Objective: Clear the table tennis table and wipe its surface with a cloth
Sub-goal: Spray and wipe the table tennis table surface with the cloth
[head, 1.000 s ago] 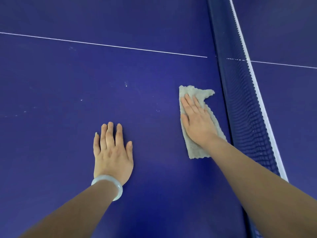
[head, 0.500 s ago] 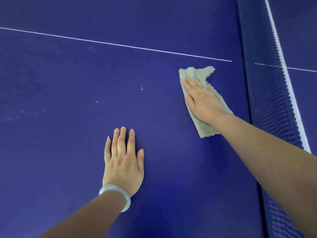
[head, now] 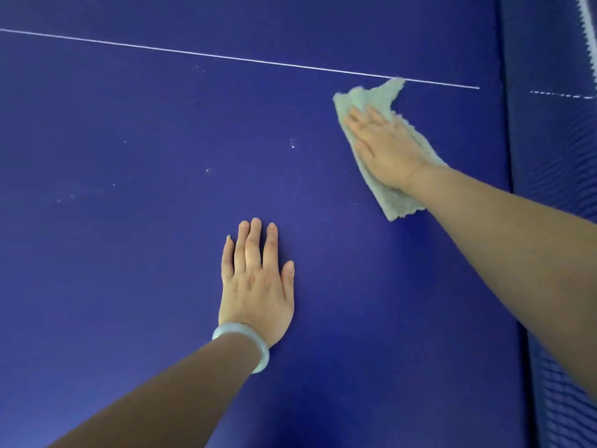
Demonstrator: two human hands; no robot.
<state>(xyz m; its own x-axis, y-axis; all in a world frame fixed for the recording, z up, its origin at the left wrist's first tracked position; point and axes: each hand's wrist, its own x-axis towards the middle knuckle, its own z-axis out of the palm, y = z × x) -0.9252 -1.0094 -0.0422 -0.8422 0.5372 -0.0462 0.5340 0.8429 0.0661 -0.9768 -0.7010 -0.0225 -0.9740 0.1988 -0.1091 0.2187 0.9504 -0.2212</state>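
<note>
**One head-worn camera, looking down**

A single wide-angle view from the person's head faces forward and down, close over the table [head: 129,286]. Both forearms reach in from the bottom edge. The net [head: 555,189] runs along the right border, and a white line [head: 226,56] crosses near the top.

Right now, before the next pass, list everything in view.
table: one, dark blue, fills the view
line: one, white, across the far side
net: one, dark blue, white top band, right edge
cloth: one, pale grey-green, under the right hand, tip reaching the line
specks: several, white, scattered left of the cloth
bracelet: one, pale, left wrist
left hand: one, flat on bare table
right hand: one, flat on the cloth
</note>
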